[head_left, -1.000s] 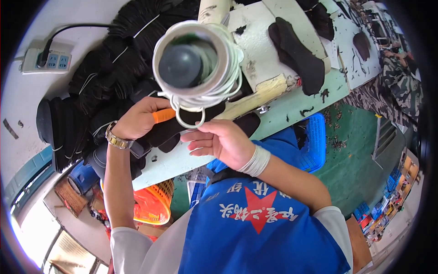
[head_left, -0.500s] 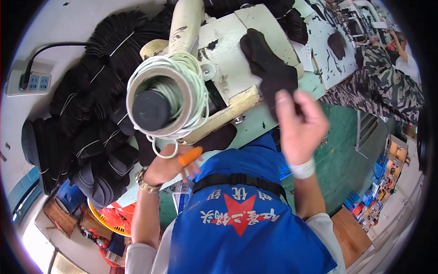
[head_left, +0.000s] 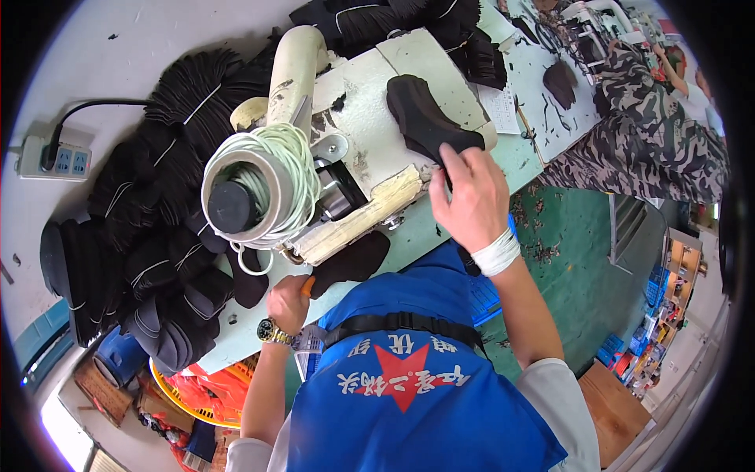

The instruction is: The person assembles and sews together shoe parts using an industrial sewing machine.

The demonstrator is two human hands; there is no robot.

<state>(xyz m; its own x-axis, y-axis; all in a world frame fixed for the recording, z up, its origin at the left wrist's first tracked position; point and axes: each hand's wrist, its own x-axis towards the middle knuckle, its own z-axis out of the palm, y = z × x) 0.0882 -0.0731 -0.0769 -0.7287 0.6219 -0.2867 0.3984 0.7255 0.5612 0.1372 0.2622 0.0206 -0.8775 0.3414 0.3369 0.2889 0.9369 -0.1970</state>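
My right hand (head_left: 476,197) is at the near end of a black sole-shaped piece (head_left: 425,118) that lies on the pale sewing machine bed (head_left: 370,86). Its fingertips rest over the piece's edge, thumb below, with dark material between them. At the table's near edge my left hand (head_left: 289,304) is closed round a small orange thing (head_left: 308,286); only its end shows, so its kind is unclear. Beside that hand, partly under the machine's front edge, lies another black piece (head_left: 354,259). A white cord coil (head_left: 295,165) hangs round a pale cylinder at the machine's end.
Bundles of tied black pieces (head_left: 149,181) are heaped along the left and back. A wall socket (head_left: 55,160) with a plugged cable is at far left. A yellow basket (head_left: 161,385) with red bags stands below the table. To the right sits a person in camouflage clothing (head_left: 645,134).
My right hand has come up and left onto the black piece. My left hand has turned and drawn in by the table edge, hiding more of the orange thing. The whole view has shifted slightly.
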